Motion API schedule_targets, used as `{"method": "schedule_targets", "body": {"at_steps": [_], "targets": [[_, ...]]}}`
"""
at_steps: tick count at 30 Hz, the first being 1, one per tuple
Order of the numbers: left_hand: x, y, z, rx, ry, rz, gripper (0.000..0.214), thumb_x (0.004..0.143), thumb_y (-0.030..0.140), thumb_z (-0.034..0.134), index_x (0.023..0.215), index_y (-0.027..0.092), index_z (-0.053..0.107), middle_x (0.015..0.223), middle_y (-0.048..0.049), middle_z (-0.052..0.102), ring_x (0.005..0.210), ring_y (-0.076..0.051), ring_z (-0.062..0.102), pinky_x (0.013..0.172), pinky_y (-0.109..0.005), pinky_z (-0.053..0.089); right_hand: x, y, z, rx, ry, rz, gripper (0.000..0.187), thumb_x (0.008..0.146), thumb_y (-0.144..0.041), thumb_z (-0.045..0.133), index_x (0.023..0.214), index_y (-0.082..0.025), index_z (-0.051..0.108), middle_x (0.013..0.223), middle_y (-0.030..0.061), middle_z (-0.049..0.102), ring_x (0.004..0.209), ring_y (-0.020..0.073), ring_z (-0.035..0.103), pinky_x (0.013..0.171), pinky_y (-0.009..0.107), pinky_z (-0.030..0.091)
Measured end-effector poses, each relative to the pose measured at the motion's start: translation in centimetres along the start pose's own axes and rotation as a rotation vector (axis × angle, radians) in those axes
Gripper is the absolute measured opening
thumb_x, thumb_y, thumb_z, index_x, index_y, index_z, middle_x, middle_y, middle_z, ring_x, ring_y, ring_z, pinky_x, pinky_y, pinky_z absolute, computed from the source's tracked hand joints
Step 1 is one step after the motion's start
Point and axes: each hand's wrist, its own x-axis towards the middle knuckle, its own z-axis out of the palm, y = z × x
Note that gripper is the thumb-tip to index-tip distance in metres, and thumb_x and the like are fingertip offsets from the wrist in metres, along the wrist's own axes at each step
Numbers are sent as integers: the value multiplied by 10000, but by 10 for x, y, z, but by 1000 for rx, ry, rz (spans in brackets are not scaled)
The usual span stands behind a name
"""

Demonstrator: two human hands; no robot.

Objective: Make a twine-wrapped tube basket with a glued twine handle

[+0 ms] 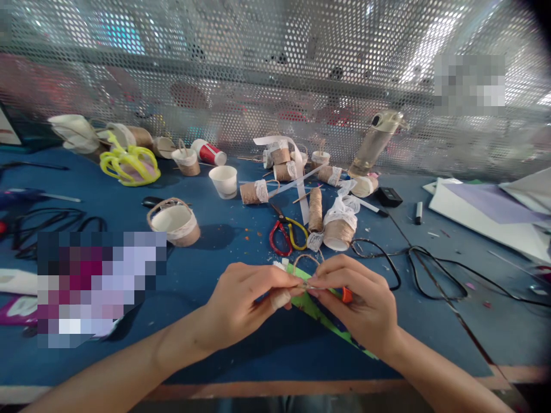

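One twine loop [306, 259] pinched between left hand [241, 304], right hand [364, 307], green paper [319, 314] beneath.

Bright light reaches you through far perforated silver metal screen [275, 69], glare far right. Soft shadow under your left hand [241, 304], right hand [365, 301] on blue flat tabletop [241, 241]. Edges bend, blur; far-right corner dark.

Bare forearms; left hand [243, 307] wears pale plaster [282, 299].

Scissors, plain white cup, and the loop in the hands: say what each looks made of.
Scissors: glossy red and yellow handles, likely plastic; dark blades, probably metal. White cup: matt, thin-walled, seemingly paper. Loop, pinched by left hand and right hand: brown, fibrous, apparently jute twine.
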Motion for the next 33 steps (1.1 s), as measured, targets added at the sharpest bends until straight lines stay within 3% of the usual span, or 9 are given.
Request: {"method": "schedule_targets", "body": {"at_steps": [4,8,12,17,19,23,30,33], "targets": [[1,-1,0,-53,-9,-14,93,971,114,593,1030,157,650,749,22,773,628,-76,741,638,-118,535,-2,3,0,69,14,30,149,825,-29,742,855,-166,691,835,42,645,778,161,658,702,294,553],[1,-2,2,-83,-17,-29,97,954,98,619,1028,151,653,743,22,766,613,-72,733,634,-113,526,-1,4,1,85,3,78,168,807,-54,776,811,-176,661,798,14,620,696,124,619,618,247,523],[0,-2,2,-73,-24,-38,80,948,105,629,1006,152,658,714,26,755,592,-76,728,609,-117,519,-1,3,3,128,-14,96,165,824,-77,771,811,-186,648,872,40,691,753,140,684,677,251,559],[3,2,0,-113,0,-82,69,950,128,638,1004,152,672,727,16,770,595,-85,740,600,-115,544,-7,1,1,88,-59,205,101,903,-173,716,897,-219,626,633,-51,645,459,72,539,443,175,426],[4,4,0,-129,16,-90,62,949,143,643,998,155,680,731,11,775,581,-88,736,592,-120,553,-8,0,-1,48,-110,207,25,948,-223,656,930,-216,642,646,-36,644,487,86,530,463,190,427],[3,4,0,-154,31,-104,64,961,164,632,989,156,689,742,7,783,576,-84,736,588,-116,565,-6,-1,-3,107,-169,253,209,1032,-242,493,972,-203,689,678,-13,646,531,95,553,508,200,448],[3,4,-1,-142,21,-98,68,971,182,622,977,157,685,734,5,782,563,-84,735,579,-113,566,-9,1,1,300,-145,297,112,983,-182,590,908,-193,672,743,10,684,585,99,617,570,215,516],[3,3,-1,-133,26,-79,67,974,173,618,991,155,680,760,-4,788,572,-85,738,585,-115,569,-13,2,3,380,-130,346,58,962,-179,626,955,-194,682,799,27,711,528,93,626,508,213,533]]}}
